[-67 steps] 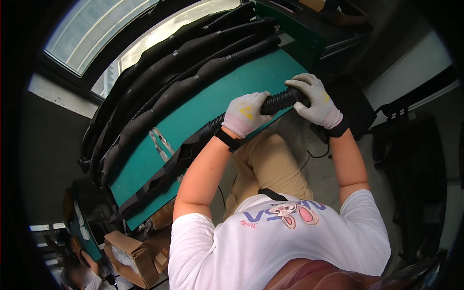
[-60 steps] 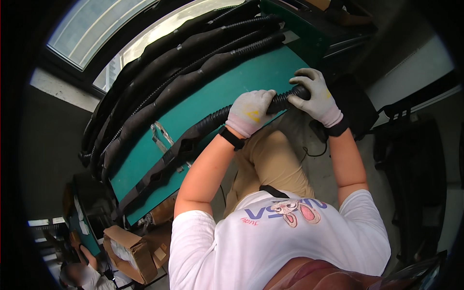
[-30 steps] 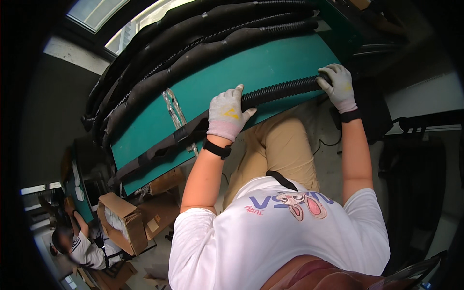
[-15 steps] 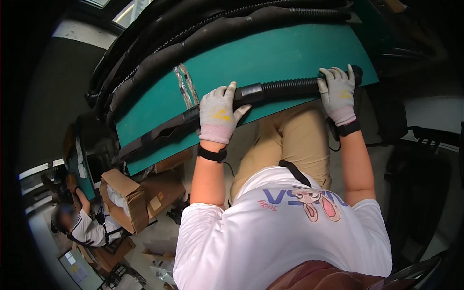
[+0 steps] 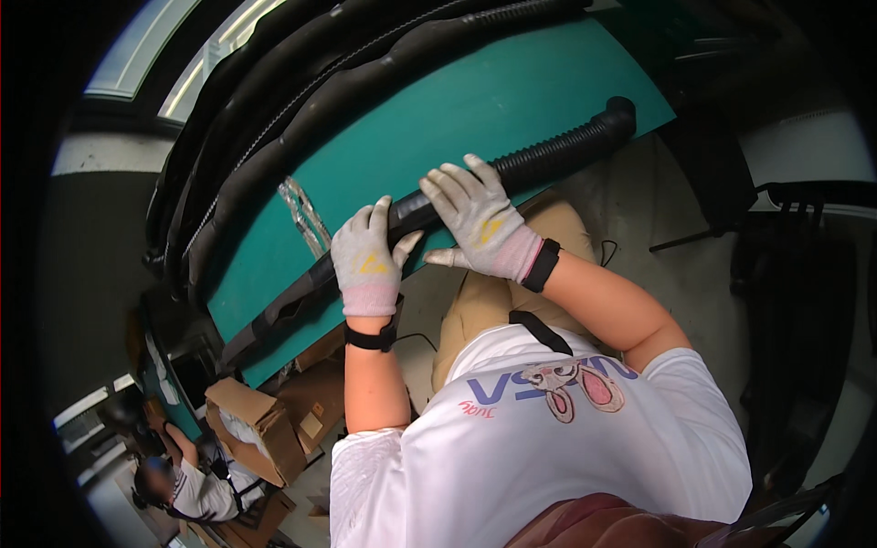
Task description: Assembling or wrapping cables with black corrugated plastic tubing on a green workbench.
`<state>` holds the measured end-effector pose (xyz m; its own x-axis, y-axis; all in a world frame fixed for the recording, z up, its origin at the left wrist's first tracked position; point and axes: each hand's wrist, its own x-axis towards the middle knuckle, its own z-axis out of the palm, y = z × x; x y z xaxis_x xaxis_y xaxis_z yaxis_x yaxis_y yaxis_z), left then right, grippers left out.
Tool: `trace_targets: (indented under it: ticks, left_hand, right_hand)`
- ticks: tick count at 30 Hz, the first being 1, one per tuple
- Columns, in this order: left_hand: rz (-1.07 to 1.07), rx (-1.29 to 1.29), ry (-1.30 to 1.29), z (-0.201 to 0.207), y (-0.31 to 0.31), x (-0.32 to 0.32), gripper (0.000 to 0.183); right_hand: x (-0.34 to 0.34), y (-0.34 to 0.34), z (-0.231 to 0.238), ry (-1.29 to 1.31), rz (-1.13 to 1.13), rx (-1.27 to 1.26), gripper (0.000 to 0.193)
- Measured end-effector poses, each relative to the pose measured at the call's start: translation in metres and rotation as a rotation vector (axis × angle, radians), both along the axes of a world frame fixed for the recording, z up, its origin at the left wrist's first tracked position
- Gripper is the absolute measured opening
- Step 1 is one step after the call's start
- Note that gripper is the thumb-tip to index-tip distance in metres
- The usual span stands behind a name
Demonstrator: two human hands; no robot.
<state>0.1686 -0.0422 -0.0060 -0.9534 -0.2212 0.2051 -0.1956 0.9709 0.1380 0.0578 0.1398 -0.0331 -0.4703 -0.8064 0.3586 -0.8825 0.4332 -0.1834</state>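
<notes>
Black corrugated hose, both gloved hands gripping, green table.

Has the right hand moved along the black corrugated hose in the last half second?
Yes. The right hand slid along the corrugated hose, away from its elbow end toward the left hand.

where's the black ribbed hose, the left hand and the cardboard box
hose (image 5: pixel 566 151), head view, ribbed part right of the hands
left hand (image 5: pixel 365 260), head view, back of glove
box (image 5: pixel 251 429), head view, top flap

Grey knit gloves on both hands, black wristbands, white printed short-sleeved shirt, tan trousers.
</notes>
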Motion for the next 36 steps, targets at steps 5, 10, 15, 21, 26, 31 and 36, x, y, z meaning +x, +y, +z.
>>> trace_targets:
  ticks: [5,10,15,21,26,31,36]
  left_hand:
    - [-0.038,-0.004,0.021,0.002,-0.004,0.001,0.064]
    - [-0.065,0.054,-0.002,0.007,-0.009,-0.004,0.063]
    - [-0.052,0.027,-0.008,0.007,-0.009,-0.002,0.063]
    - [-0.057,0.027,0.003,0.007,-0.005,-0.005,0.063]
    - [-0.048,0.03,0.006,0.003,-0.005,-0.006,0.063]
    - [-0.032,0.005,-0.003,0.002,-0.011,-0.003,0.061]
    - [-0.039,-0.002,0.021,0.006,-0.014,-0.004,0.063]
  right_hand:
    - [-0.027,0.019,0.008,0.004,0.152,-0.084,0.075]
    - [-0.055,0.05,0.014,-0.036,0.074,-0.062,0.059]
    - [-0.083,0.092,0.017,-0.052,-0.066,-0.077,0.064]
    - [-0.123,0.132,0.013,0.146,-0.215,-0.005,0.061]
    - [-0.173,0.158,0.002,-0.261,-0.278,-0.379,0.035]
    - [-0.182,0.149,-0.015,-0.538,-0.297,-0.517,0.038]
    - [-0.203,0.142,-0.017,-0.522,-0.297,-0.511,0.043]
